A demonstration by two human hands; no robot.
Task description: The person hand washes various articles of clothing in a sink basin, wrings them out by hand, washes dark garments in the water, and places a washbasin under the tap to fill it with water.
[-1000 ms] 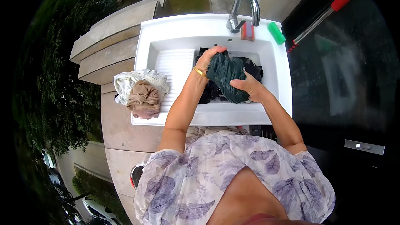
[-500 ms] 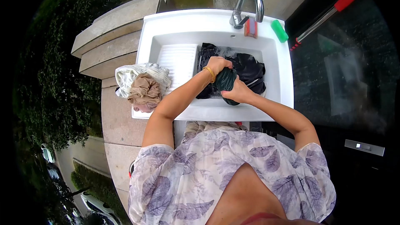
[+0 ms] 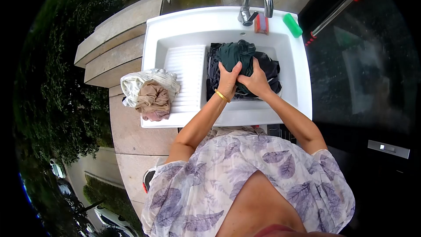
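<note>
A dark green cloth is bunched up over the basin of the white sink. My left hand, with a yellow bangle at the wrist, grips its near left side. On the near right side my right hand holds the same cloth, thumbs close together. Their other fingers are partly hidden by the fabric. Black clothes lie in the basin beneath and around the green cloth.
White clothes and a beige cloth are heaped on the ribbed drainboard at left. Behind the basin are a chrome faucet, a red-edged sponge and a green object. A red-handled pole stands right.
The green cloth was twisted tightly between my hands half a second ago; now it is looser and bulkier. My hands have come side by side, with the cloth bulging beyond them.
</note>
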